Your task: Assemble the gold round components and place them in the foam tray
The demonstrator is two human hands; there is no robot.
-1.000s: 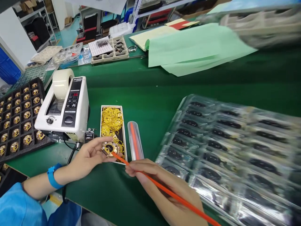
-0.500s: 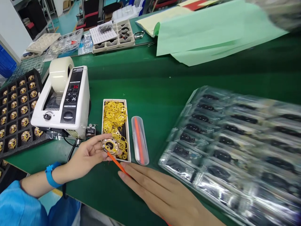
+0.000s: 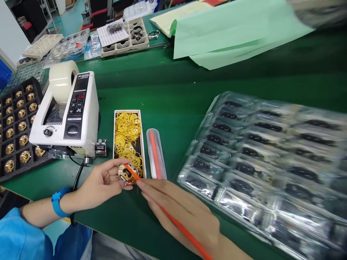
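My left hand (image 3: 107, 180), with a blue band on its wrist, grips a round gold watch-like disc (image 3: 126, 174) by its edge between thumb and fingers. The disc's face has dark and gold parts. My right hand (image 3: 181, 209) is closed on a long, slim orange stick-like tool (image 3: 184, 234). The tool's front end lies over the disc's face; whether it touches cannot be made out. Just behind the disc is a white-edged box (image 3: 143, 155) of thin yellow rings (image 3: 127, 133). A clear case (image 3: 159, 159) holding an orange strip lies beside the box.
A white tape dispenser (image 3: 90, 108) stands at left, beside a black foam tray (image 3: 16, 173) of similar gold discs. Clear pocketed packaging (image 3: 230, 144) with dark parts covers the right. Green sheets (image 3: 217, 36) and a beige compartment tray (image 3: 124, 47) lie at the back.
The orange tool's front end has shifted from the disc's near left edge across its face, and its shaft now shows across my right hand. The disc has turned slightly. The whole view has shifted a little.
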